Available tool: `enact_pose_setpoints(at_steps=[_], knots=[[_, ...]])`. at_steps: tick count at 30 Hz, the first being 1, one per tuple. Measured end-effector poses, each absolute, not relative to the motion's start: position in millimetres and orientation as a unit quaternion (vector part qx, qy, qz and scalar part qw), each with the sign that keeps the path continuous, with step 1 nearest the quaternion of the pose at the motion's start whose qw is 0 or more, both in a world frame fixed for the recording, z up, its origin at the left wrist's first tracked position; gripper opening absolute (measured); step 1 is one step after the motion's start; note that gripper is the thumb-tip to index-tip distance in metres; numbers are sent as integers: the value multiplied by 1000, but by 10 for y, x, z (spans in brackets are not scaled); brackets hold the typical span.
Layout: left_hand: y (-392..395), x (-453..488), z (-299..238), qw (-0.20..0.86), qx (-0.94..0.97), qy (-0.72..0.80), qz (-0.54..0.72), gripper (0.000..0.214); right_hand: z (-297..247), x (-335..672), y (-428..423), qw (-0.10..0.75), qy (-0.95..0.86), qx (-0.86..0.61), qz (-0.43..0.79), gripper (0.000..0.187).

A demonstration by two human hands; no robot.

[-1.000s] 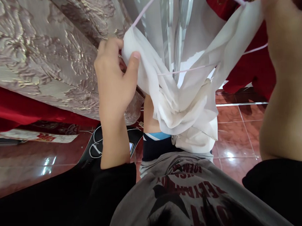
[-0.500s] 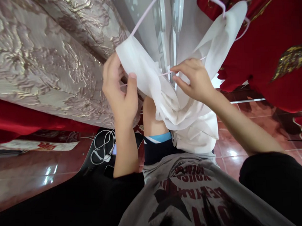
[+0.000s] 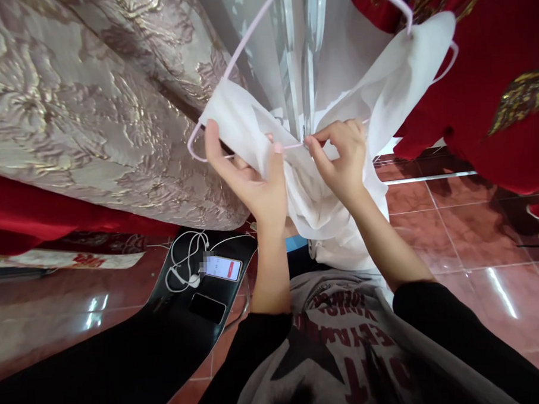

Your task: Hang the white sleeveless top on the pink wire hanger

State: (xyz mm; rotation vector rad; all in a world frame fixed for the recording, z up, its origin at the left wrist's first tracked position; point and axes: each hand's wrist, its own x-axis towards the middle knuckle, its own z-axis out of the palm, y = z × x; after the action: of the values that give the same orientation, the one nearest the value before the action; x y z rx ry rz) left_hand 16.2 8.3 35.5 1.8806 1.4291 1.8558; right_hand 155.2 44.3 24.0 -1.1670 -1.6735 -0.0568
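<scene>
A white garment (image 3: 316, 188) of thin cloth drapes over a pale pink hanger (image 3: 251, 33), its lower part bunched toward my lap. With thumb and finger, my left hand (image 3: 257, 184) pinches the garment's left part beside the hanger's bottom bar. One other finger of that hand stretches up along the cloth near the hanger's left corner. My right hand (image 3: 343, 157) closes thumb and forefinger on the bottom bar near its middle. The right end of the garment hangs over the hanger's other arm.
At left hangs embossed pinkish-gold fabric (image 3: 91, 108); red fabric with gold trim (image 3: 470, 98) hangs at right. Pale metal rails (image 3: 306, 63) stand ahead. On a black chair (image 3: 146, 344) lie a lit phone (image 3: 223, 268), a dark phone (image 3: 207, 309) and white cables (image 3: 179, 277).
My left hand has moved right from the garment's outer edge to the cloth by the bar. The hanger's left corner now shows. My right hand has shifted slightly down, still on the bar.
</scene>
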Motion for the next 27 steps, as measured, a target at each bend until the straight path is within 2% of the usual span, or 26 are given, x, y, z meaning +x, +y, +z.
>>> enact_pose_setpoints(at_steps=[5,8,10,12,17,21,23,27], knots=[[233,-80,675,121,478,323,808,46,285,1572,442,528,-702,-478,-7,45],[343,-296,1031,331,360,318,813,39,285,1596,436,528,-705,-474,11,46],[369,-458,1212,432,238,332,804,50,280,1601,432,524,-706,-476,19,46],[347,-586,1240,442,192,305,822,54,284,1602,422,521,-707,-478,23,46],[250,-582,706,323,176,320,873,46,332,1601,371,513,-712,-478,33,45],[238,-280,372,471,155,317,809,31,340,1588,334,520,-715,-467,29,45],[225,-121,336,525,196,271,783,38,340,1566,316,522,-713,-466,27,44],[180,53,357,523,274,197,783,57,410,1516,243,527,-714,-459,37,37]])
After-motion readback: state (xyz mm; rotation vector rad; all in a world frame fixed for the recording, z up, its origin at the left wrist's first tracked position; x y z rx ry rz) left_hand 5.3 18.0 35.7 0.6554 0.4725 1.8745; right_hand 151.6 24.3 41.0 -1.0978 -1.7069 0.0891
